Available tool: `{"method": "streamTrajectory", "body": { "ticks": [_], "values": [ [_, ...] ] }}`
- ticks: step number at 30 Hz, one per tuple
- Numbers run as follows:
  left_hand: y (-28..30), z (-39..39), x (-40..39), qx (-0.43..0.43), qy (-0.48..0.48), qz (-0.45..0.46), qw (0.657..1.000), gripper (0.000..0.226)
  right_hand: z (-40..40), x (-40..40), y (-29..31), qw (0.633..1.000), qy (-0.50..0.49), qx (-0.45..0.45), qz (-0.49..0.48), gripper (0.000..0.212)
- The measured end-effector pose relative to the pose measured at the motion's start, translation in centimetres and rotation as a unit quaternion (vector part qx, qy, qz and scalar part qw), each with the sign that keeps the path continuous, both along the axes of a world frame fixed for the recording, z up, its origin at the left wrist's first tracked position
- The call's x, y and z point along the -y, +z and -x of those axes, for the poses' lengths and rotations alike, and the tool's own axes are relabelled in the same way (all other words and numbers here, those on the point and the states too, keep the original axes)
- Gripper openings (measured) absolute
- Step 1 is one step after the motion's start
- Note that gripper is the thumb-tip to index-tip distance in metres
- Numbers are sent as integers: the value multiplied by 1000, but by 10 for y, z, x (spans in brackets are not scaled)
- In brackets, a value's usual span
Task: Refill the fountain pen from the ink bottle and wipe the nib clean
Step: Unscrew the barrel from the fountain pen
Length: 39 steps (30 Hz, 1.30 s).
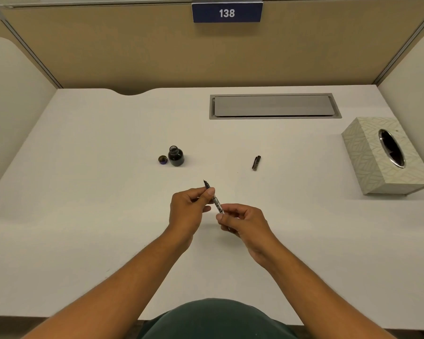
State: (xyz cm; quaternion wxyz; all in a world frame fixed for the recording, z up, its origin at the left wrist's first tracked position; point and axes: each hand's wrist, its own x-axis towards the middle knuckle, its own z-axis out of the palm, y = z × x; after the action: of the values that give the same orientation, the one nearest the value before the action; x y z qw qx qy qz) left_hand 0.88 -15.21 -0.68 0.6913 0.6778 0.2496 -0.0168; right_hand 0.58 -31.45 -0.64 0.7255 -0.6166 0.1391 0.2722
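Both hands hold the fountain pen (216, 203) above the middle of the white desk (83, 192). My left hand (190, 211) pinches the front section, and the dark nib points up and away. My right hand (242, 222) grips the rear end of the clear converter part. The small dark ink bottle (176, 156) stands uncapped farther back on the left, with its cap (162, 159) lying just left of it. A dark pen cap or barrel piece (256, 163) lies on the desk to the right of the bottle.
A patterned tissue box (367, 157) with an oval opening sits at the right edge. A grey metal cable flap (274, 106) is set into the desk at the back. Beige partition walls enclose the desk on three sides.
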Motion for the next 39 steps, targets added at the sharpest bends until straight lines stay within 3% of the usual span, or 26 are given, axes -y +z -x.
{"method": "streamTrajectory", "body": {
  "ticks": [7, 11, 21, 24, 29, 33, 39],
  "values": [
    [2, 0, -3, 5, -3, -8, 1000, 14, -3, 0, 5, 1000, 23, 3, 9, 14],
    [2, 1, -4, 4, -3, -2, 1000, 14, -4, -2, 1, 999, 3, 22, 44, 21],
    [1, 3, -8, 0, 2, -4, 1000, 14, -5, -9, -1, 1000, 22, 5, 3, 13],
    [0, 3, -9, -4, 6, -3, 1000, 15, -5, -9, -2, 1000, 16, 10, 19, 22],
    [1, 2, -11, -6, 24, -5, 1000, 17, -5, -10, -7, 996, -2, 34, 82, 33],
    [3, -1, -17, -11, 81, 2, 997, 19, -6, -10, -19, 988, 27, 86, 125, 29],
    [7, -8, -35, -8, 177, 25, 984, 18, -8, -5, -47, 936, 85, 189, 285, 13]
  ]
}}
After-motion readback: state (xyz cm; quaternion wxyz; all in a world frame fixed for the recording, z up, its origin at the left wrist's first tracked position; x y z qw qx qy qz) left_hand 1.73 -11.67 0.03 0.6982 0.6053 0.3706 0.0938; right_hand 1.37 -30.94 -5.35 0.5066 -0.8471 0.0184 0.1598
